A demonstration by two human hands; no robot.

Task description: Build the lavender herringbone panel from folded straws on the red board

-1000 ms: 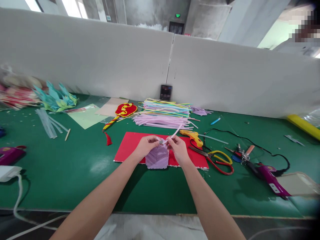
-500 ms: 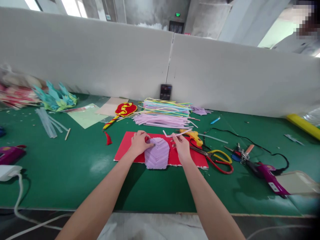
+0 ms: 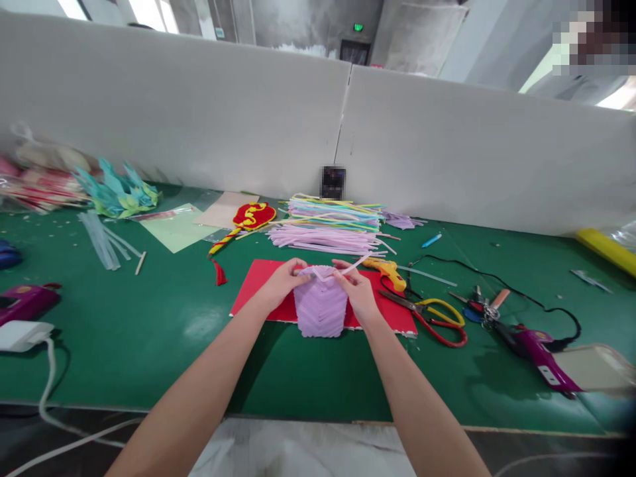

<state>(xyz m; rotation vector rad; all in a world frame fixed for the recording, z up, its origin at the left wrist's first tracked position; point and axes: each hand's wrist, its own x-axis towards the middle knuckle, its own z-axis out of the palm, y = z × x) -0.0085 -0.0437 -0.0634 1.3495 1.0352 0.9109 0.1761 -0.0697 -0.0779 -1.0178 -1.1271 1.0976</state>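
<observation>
A lilac panel [image 3: 320, 311] made of pipe cleaners laid in V-shaped rows sits over the red board [image 3: 258, 285], its lower end past the board's near edge. My left hand [image 3: 284, 286] pinches the panel's upper left edge. Between the thumb and fingers of my right hand [image 3: 358, 291] is a bent lilac pipe cleaner [image 3: 358, 263]. Its bend lies across the top of the panel, and its long end sticks out up and to the right. Whether the left fingertips also touch the pipe cleaner, I cannot tell.
Behind the board lies a pile of pipe cleaners [image 3: 328, 228]. To the right are a yellow glue gun [image 3: 387, 271], scissors [image 3: 437, 318], keys [image 3: 489, 311] and a purple glue gun [image 3: 546, 361]. A red and yellow fan [image 3: 254, 215] with a tassel lies back left.
The bent pipe cleaner was lifted off to the right half a second ago and is now back against the panel's top. My left hand has shifted slightly right along with the panel.
</observation>
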